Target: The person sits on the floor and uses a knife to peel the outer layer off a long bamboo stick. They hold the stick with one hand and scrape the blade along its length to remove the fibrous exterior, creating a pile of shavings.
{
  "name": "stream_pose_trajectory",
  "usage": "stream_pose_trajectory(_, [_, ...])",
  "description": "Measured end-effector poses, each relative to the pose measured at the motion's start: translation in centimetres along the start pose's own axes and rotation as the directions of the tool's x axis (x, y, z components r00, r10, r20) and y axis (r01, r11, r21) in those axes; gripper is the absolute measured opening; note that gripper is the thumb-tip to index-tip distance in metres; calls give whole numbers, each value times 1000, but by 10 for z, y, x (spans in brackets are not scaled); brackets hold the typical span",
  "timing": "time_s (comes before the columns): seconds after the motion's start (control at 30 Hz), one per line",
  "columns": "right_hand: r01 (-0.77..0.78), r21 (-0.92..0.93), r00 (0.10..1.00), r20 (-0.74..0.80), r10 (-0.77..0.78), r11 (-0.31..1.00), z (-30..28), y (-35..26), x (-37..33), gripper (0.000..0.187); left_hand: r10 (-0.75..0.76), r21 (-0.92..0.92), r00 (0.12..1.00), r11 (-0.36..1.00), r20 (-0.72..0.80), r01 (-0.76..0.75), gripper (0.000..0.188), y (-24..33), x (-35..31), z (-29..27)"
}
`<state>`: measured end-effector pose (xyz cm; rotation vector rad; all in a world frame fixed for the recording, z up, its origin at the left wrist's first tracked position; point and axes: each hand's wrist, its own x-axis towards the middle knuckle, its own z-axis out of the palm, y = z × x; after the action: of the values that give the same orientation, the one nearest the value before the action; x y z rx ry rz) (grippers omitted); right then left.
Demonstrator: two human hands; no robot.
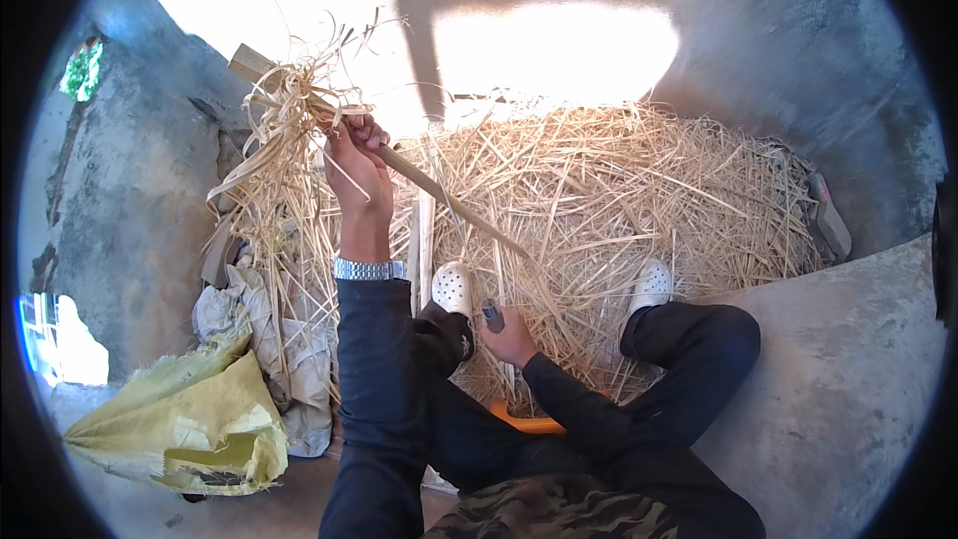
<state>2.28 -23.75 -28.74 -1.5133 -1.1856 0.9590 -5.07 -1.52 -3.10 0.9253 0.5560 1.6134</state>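
My left hand (361, 165) is raised at the upper left, its fingers closed round a long pale stick (449, 202). The stick slants from a blunt end at the upper left down to the right, toward the straw. A tangle of dry, curling straw strips (289, 110) hangs about the stick at my fist. Low in the middle, between my knees, my right hand (512, 339) is closed on a short dark grey handle (492, 316). Whatever the handle belongs to cannot be made out.
A wide heap of loose straw (619, 180) spreads ahead, around my white clogs (452, 289). On the left lie a torn yellow-green sack (200, 419) and a crumpled whitish sack (289, 359). Concrete walls (798, 60) rise around. A curved orange edge (526, 421) shows beneath me.
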Motion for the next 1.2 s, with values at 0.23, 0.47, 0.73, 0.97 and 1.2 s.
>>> stream_pose_trajectory(0.23, [-747,280,656,161,737,603,-14,102,-12,15,-17,17,999,1000,39,16,31,1,8,1])
stream_pose_trajectory(0.47, [-27,97,1000,6,27,995,6,7,4,13,7,43,998,999,-66,-4,33,-3,4,4])
stream_pose_trajectory(0.73, [-542,127,840,122,529,831,5,12,-24,16,58,90,977,995,-205,-40,32,8,25,-26])
stream_pose_trajectory(0.97, [-230,-11,973,-2,230,973,9,0,-7,18,28,93,994,996,-102,-18,32,6,4,-18])
stream_pose_trajectory(1.2, [-509,7,860,49,508,861,1,11,-16,18,33,20,981,999,-192,-29,25,5,0,-6])
